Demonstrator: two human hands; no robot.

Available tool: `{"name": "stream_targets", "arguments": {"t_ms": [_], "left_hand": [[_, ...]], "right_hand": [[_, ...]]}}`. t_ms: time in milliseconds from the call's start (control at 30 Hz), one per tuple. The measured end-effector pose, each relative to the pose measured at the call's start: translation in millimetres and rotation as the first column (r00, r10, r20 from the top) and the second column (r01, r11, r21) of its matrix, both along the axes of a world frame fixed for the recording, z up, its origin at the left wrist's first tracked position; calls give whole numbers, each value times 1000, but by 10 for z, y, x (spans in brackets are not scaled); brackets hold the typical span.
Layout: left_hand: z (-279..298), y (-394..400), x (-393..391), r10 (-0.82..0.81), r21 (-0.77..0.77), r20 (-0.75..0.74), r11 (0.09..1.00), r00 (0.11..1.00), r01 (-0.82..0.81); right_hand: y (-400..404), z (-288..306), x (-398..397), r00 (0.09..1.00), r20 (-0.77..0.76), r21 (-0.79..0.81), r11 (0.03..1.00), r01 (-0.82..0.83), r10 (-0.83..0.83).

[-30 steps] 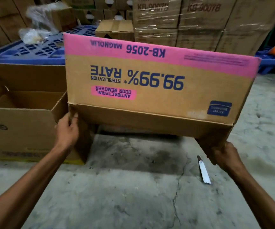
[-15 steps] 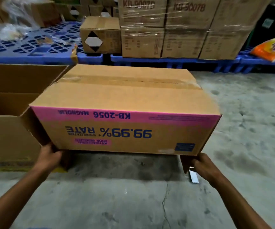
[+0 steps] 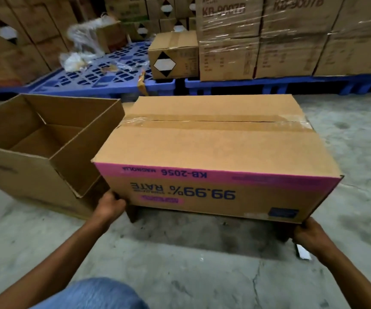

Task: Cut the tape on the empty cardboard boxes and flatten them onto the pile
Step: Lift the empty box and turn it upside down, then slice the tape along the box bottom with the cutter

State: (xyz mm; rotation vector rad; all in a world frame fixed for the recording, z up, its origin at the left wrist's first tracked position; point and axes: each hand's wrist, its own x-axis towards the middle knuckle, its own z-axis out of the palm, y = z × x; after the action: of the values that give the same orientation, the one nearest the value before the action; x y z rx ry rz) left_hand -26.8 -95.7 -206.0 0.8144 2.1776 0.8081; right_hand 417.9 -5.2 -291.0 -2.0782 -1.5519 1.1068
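Cardboard fills most of my view: the pink-banded box [image 3: 213, 152] now sits lower and nearer than a second ago, when its printed side was tipped up facing me; its taped top is turned upward and the upside-down "99.99% RATE" side faces me. Brown tape [image 3: 213, 121] runs along the centre seam of the top flaps, wrinkled at the left end, with a dark line showing along the seam. My left hand [image 3: 111, 207] grips the lower left corner, fingers curled under the edge; my right hand [image 3: 309, 236] grips the lower right corner the same way. I cannot tell whether the bottom touches the concrete floor [image 3: 180, 264]. Just beside it on the left stands an open box [image 3: 35, 148], flaps up, holding nothing I can see, and more of its inside shows than half a second ago. A white-bladed knife [image 3: 302, 253] lies on the floor, partly hidden by my right hand. Behind, blue pallets [image 3: 104, 79] carry a small sealed carton [image 3: 173, 56] and shrink-wrapped cartons [image 3: 291, 41].
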Motion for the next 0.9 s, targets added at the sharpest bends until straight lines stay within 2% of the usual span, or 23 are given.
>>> {"name": "stream_targets", "arguments": {"t_ms": [100,167,233,267,333,400,433,500,567,633,733,833,900], "left_hand": [[66,-11,6,43,86,-35,995,998,-40],[212,-36,58,107,295,-46,951,993,-89],[513,-86,206,200,593,4,789,980,-164],[703,-93,307,226,699,-34,702,974,-139],[1053,-48,537,227,755,-250,654,941,42],[1340,110,780,76,680,-447,676,891,283],[1438,219,913,-53,602,-497,699,866,388],[1539,481,1198,-300,366,-555,750,776,551],[1540,752,1493,-473,115,-596,750,650,651],[1467,951,1785,-590,-57,-615,695,523,717],[1337,1149,2104,-678,-200,-641,600,360,775],[1276,1320,2385,-702,-268,-658,558,273,786],[1282,1438,2554,-706,-290,-664,547,247,786]], "right_hand": [[-71,54,-125,1000,-17,-6,1000,0,-1],[-68,44,-154,1000,-2,-6,1000,-3,3],[-55,39,-123,999,27,-19,999,-36,36],[-38,29,-94,998,39,-28,999,-47,48],[-37,-28,-12,996,48,-57,996,-71,73],[-55,-79,43,992,82,-77,993,-90,96],[-64,-123,69,972,182,-96,987,-130,146],[-113,-222,121,855,466,-142,973,-184,230],[-161,-326,130,800,543,-158,967,-200,255],[-196,-377,118,809,549,-88,977,-193,209],[-166,-421,113,802,554,-28,967,-252,225],[-79,-432,145,851,480,-32,974,-224,212],[35,-363,208,906,401,-44,990,-132,138]]}}
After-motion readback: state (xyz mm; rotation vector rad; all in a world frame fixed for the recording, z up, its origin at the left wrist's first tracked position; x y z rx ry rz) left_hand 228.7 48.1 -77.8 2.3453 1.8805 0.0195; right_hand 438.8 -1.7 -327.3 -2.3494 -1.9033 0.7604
